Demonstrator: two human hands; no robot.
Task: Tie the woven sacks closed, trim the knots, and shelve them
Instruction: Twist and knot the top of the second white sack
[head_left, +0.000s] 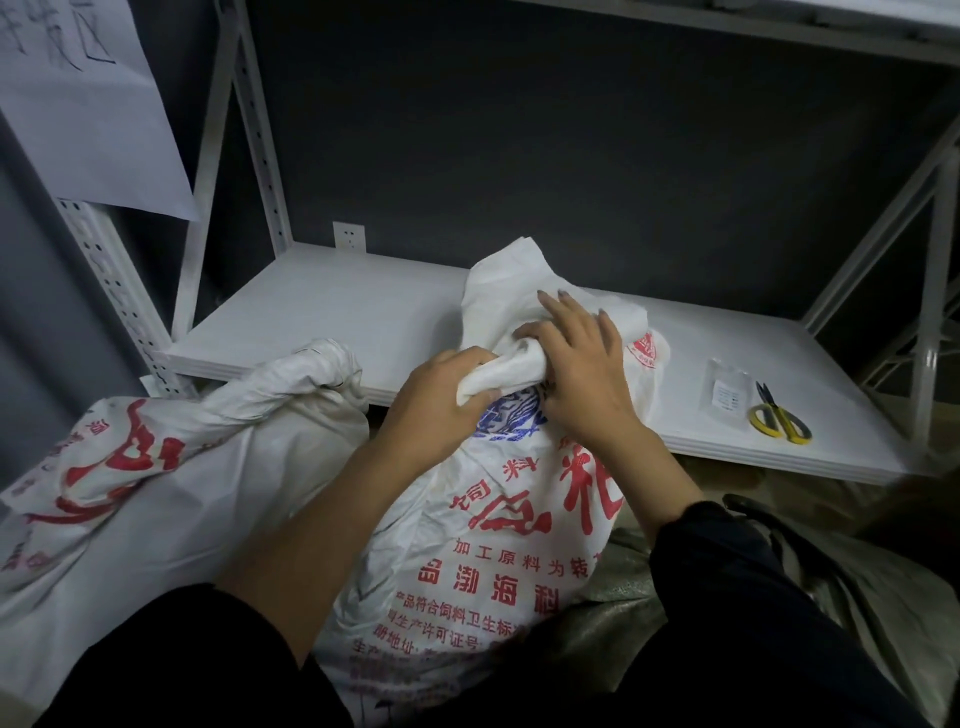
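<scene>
Here, white woven sack (511, 566), red print, neck twisted.

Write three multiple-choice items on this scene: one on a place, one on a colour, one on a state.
1. Where are the yellow-handled scissors? A. on the white shelf board B. on the floor C. in a hand
2. What colour are the big characters on the middle white woven sack? A. green B. red C. black
3. What does the left hand do? A. hangs idle B. holds scissors C. grips the sack's twisted neck
Answers: A, they lie on the board's right end; B, the print is red; C, its fingers curl round the bunched fabric.
</scene>
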